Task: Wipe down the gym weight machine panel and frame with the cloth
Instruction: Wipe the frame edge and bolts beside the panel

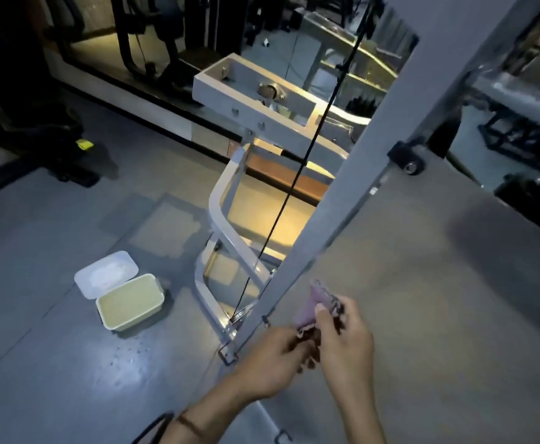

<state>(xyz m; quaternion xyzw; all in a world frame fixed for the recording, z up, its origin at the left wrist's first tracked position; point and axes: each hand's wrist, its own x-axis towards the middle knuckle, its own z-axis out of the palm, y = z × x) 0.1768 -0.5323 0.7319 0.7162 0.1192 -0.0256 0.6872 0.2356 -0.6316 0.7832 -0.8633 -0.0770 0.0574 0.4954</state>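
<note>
cloth: the purple cloth (318, 307) is bunched between both hands, low in the view, in front of the grey panel (422, 283) and just right of the slanted frame (352, 174).
right hand: the right hand (342, 334) pinches the cloth with thumb and curled fingers, near the upper edge of the cloth.
left hand: the left hand (275, 357) grips the lower edge of the cloth with curled fingers; it looks like the cloth is being folded or gathered, not yet wiping.
key relation: the panel lies directly behind and to the right of the hands, and the right hand is nearer to it. The frame has its long axis running from bottom left, near the left hand, up to top right, so a wipe along it would go upward and away from the person.
cable: a black cable (297, 174) runs almost parallel to the frame, just left of it; the cloth could catch on it.
floor: a cream tub (131, 302) with its white lid (105, 272) beside it stands on the floor (54, 331), well apart to the left.
</note>
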